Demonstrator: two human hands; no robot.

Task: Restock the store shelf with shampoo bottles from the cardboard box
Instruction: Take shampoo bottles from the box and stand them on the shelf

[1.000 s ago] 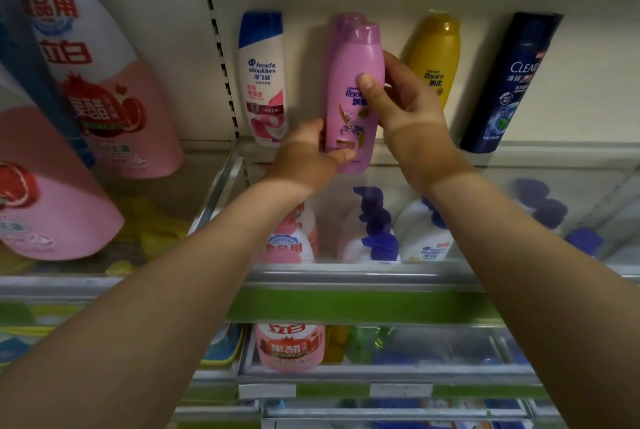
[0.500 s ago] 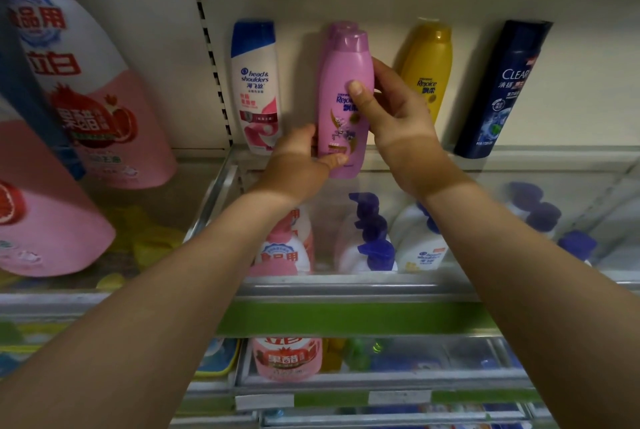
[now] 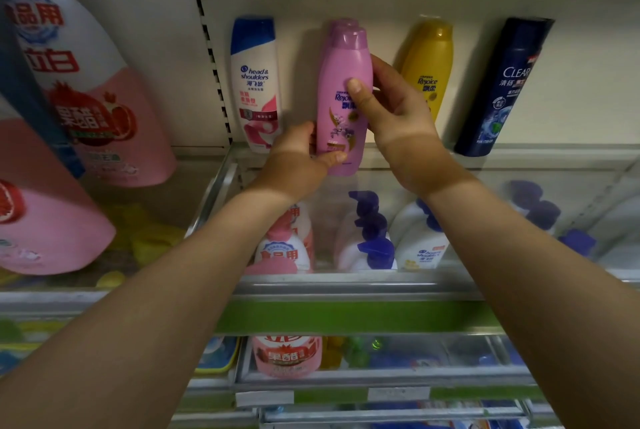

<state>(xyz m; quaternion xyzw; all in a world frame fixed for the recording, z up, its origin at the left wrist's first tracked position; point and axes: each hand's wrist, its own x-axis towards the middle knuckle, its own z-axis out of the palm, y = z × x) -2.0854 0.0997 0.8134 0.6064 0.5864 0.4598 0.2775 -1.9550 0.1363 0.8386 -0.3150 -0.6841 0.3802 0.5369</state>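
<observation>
A pink Rejoice shampoo bottle (image 3: 341,82) stands upright at the back of the upper shelf (image 3: 519,158), directly in front of a second pink bottle (image 3: 337,23) whose cap shows just behind it. My left hand (image 3: 299,160) grips the front bottle at its base. My right hand (image 3: 391,109) holds its right side, thumb across the label. A white Head & Shoulders bottle (image 3: 256,82) stands to the left, with a yellow Rejoice bottle (image 3: 429,64) and a dark blue Clear bottle (image 3: 502,89) to the right. The cardboard box is out of view.
Large pink and white detergent bottles (image 3: 86,92) fill the left bay. Below the glass shelf stand white pump bottles with blue heads (image 3: 370,238) and a pink refill bottle (image 3: 284,248). A green price rail (image 3: 346,317) runs along the lower shelf front.
The view has shifted slightly; both hands still hold the pink bottle, which sits a touch lower and closer to the shelf than a second ago.
</observation>
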